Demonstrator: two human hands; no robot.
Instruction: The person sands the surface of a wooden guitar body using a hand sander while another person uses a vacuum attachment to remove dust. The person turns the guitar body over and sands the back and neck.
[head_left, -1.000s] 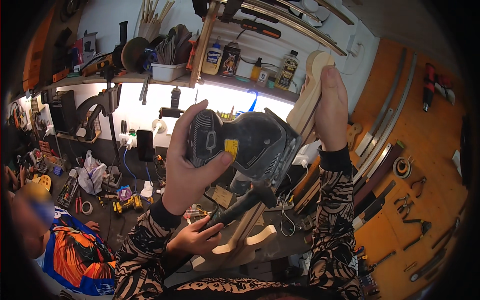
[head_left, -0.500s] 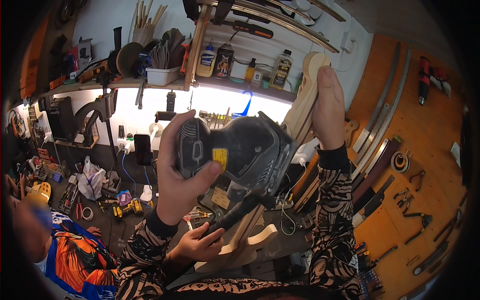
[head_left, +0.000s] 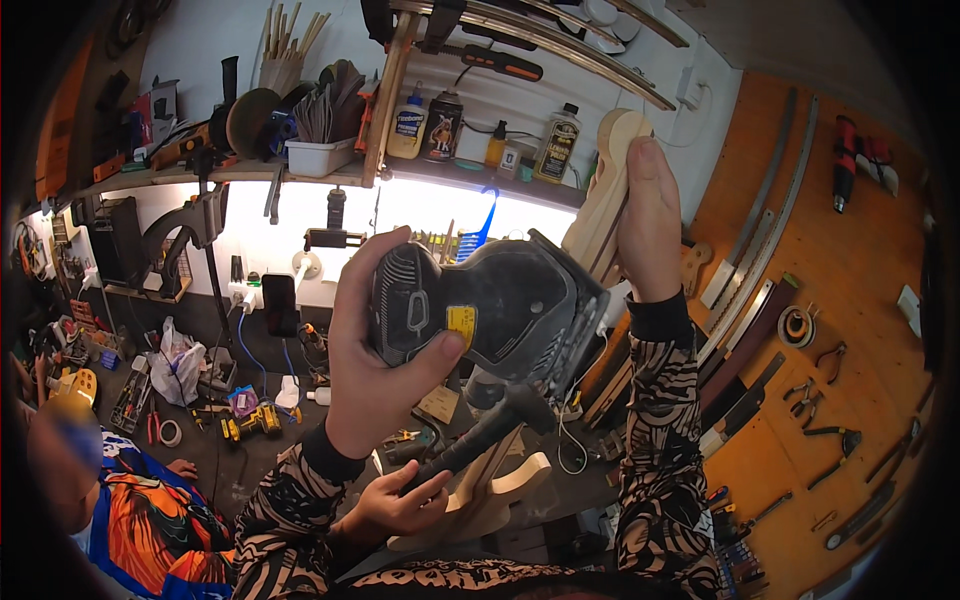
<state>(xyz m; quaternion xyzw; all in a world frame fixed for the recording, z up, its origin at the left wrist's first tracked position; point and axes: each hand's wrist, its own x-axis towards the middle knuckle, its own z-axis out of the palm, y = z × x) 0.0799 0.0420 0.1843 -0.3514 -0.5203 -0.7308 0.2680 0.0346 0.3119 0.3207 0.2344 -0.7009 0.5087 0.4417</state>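
Observation:
My left hand point(head_left: 385, 375) is closed around the body of a dusty black-and-grey power sander point(head_left: 490, 300) with a yellow label. Its flat pad faces right, against or close to a long pale wooden piece point(head_left: 600, 215) with dark strips, curved like an unfinished guitar neck. Higher up, my right hand point(head_left: 650, 215) grips that piece near its rounded top end, thumb along the face. Below the sander, another person's hand point(head_left: 405, 497) holds a black tube point(head_left: 470, 440) whose end is at the sander's underside. The wood's lower part spreads into curved pale wings point(head_left: 510, 485).
A person in an orange-and-blue shirt point(head_left: 165, 510) is at the left. The dark bench behind holds a yellow drill point(head_left: 250, 422), a plastic bag point(head_left: 178, 362) and a tape roll point(head_left: 171, 433). Bottles point(head_left: 557, 145) line the shelf. Saws and pliers point(head_left: 805, 400) hang on the orange board.
My left hand and the sander have moved slightly right. The wooden piece and my right hand shift a little left in view. Both grips stay the same.

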